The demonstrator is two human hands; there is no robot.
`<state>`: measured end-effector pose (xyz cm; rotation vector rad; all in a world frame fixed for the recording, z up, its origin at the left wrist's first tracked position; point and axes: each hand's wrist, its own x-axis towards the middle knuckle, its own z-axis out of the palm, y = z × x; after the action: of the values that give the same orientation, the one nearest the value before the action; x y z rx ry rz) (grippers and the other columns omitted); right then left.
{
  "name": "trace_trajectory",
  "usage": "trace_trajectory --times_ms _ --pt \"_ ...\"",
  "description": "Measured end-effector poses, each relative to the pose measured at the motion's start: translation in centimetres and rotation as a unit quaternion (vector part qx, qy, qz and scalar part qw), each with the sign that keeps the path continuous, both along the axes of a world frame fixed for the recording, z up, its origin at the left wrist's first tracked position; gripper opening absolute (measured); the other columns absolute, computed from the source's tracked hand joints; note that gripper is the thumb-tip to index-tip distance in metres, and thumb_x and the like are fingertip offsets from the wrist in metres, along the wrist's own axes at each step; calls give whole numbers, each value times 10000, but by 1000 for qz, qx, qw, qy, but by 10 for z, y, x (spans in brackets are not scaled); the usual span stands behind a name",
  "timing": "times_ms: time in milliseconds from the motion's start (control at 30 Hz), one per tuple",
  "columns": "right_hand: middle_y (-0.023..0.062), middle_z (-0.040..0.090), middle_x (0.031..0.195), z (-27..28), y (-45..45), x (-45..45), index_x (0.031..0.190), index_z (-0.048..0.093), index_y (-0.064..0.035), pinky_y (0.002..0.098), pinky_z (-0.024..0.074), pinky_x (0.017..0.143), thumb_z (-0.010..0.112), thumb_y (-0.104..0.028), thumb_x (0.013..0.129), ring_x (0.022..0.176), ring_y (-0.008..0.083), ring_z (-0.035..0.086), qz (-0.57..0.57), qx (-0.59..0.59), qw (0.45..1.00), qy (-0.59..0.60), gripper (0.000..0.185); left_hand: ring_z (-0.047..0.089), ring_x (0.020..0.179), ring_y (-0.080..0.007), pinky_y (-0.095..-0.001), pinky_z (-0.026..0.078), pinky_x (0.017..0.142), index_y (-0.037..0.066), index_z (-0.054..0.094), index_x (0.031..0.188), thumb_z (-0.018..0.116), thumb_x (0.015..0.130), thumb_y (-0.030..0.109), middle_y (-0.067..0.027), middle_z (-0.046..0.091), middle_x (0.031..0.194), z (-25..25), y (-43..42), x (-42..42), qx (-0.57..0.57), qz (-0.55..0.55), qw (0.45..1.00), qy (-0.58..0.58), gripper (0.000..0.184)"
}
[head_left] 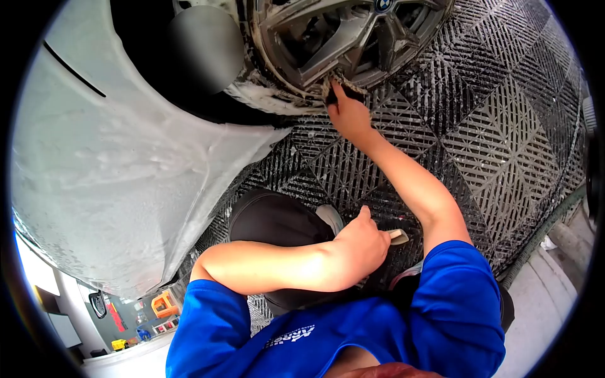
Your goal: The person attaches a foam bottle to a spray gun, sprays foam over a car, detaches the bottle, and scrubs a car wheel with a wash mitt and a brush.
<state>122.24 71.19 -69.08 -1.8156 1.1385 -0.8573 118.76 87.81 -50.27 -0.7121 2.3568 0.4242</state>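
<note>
My right hand (351, 116) reaches out to the lower edge of the car wheel (359, 47), fingers closed on a dirty, shaggy wash cloth (343, 88) pressed where rim meets tyre. Dark patches and brown suds show on the cloth. The wheel has grey spokes and a round centre badge, and whitish foam coats the tyre (271, 101). Near my knees, my left hand (362, 246) is closed around a small brush (398, 237) with a pale handle; only its end sticks out past the fingers. The rest of it is hidden in the hand.
A wet, soapy light car body panel (126, 164) curves along the left. Slatted floor tiles (504, 145) lie beneath, flecked with foam. A hose-like dark edge (535, 236) runs at right. An orange bin (165, 305) and other items stand far at lower left.
</note>
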Motion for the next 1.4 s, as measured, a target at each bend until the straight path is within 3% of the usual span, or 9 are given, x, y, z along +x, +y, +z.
trace_trajectory --times_ms 133,233,400,733,933,1033,1167,1267,1400 --pt "216 589 659 20 5 13 1350 339 -97 472 444 573 507 -155 798 617 396 574 -5 -37 997 -70 579 616 743 -239 -421 406 911 -24 585 919 503 808 127 -101 625 738 0 2 -1 26 34 999 -16 204" --pt "119 615 618 -1 -9 -11 1367 343 -169 404 474 522 524 -153 795 554 301 602 32 -62 986 149 601 613 751 -231 -413 407 898 -20 596 949 515 804 128 -82 612 767 2 -2 -3 39 -8 999 -34 222" --pt "104 608 593 -15 -15 -5 1337 342 -119 398 474 494 536 -152 795 531 274 603 29 -169 963 207 577 601 755 -219 -403 398 898 5 613 971 535 795 136 -57 586 803 5 -1 -12 37 -15 998 -42 233" --pt "133 505 528 25 53 21 1403 236 -69 362 368 451 453 -90 865 443 260 478 -23 1 986 -164 580 597 762 -205 -351 393 839 11 617 925 630 755 231 -44 582 800 7 7 -9 68 -12 995 -67 278" --pt "180 593 822 103 18 22 1276 439 -45 325 447 645 399 -77 874 675 212 572 -69 -21 935 -348 405 601 745 -213 -370 402 852 1 600 932 593 773 206 -47 597 752 9 7 -4 19 -28 999 -33 259" --pt "226 595 693 107 -10 35 1227 470 -33 432 469 585 448 -126 832 610 374 592 -65 -81 935 -339 406 603 737 -218 -376 404 860 7 600 914 581 775 191 -47 596 729 9 10 -2 18 -19 999 -37 231" --pt "139 602 590 87 -10 -2 1141 516 -31 436 485 516 522 -135 759 559 329 611 -5 -180 984 3 396 604 729 -216 -374 405 856 10 600 890 573 774 182 -58 599 732 4 11 0 48 9 998 -42 210" --pt "137 606 592 99 -19 6 1101 519 11 423 478 485 541 -147 748 538 314 608 4 -199 978 63 387 606 721 -221 -373 405 859 9 596 884 583 770 198 -60 606 733 8 9 -3 33 -16 998 -46 222" --pt "225 604 667 121 -24 22 1019 535 79 453 485 580 498 -141 770 645 379 606 -90 -96 979 -158 334 607 696 -205 -337 408 777 28 585 847 587 767 237 -42 599 689 1 12 -3 0 0 1000 -7 224"
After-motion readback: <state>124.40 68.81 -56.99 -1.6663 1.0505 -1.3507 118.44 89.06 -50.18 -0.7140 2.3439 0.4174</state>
